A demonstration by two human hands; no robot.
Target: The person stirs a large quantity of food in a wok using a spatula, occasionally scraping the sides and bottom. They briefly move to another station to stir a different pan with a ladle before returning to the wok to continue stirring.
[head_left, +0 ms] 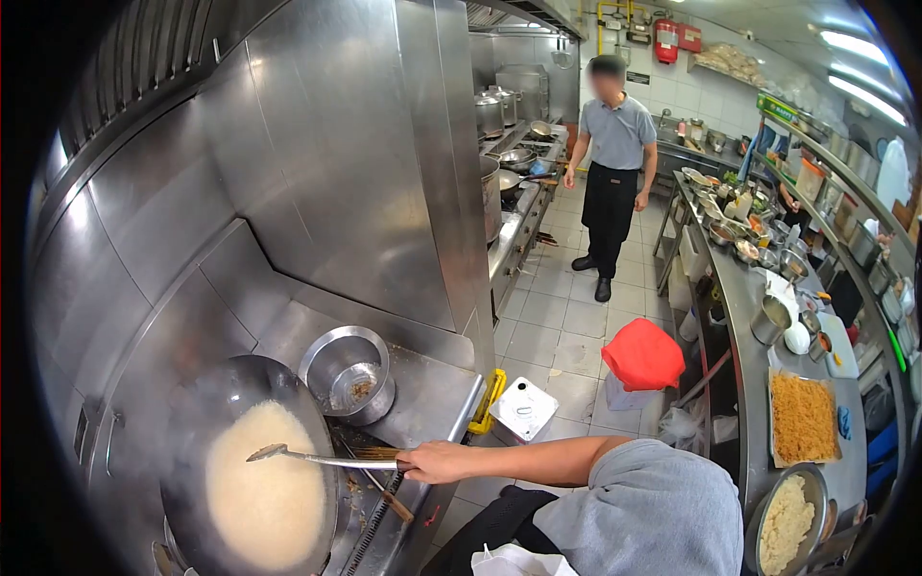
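My right hand (pixel 432 463) is closed around the handle of a long metal wok spatula (pixel 322 460). Its flat head reaches left over a large dark wok (pixel 236 376), overlapping the pale, cream-coloured contents (pixel 266 499) in this view. Steam hangs about the wok. Just beyond the spatula, a deep steel pot (pixel 370 408) stands on the metal ledge, with a little brown residue at its bottom. Below my wrist, a wooden-handled tool (pixel 396 505) lies across the ledge. My left hand is out of sight.
A person (pixel 615 144) stands in the aisle, facing this way. Behind me on the right, a steel counter (pixel 759 370) carries a tray of orange-brown crumbs (pixel 805 419) and a bowl of pale food (pixel 786 523). A red-covered bin (pixel 642 353) and white square tin (pixel 523 410) sit on the floor.
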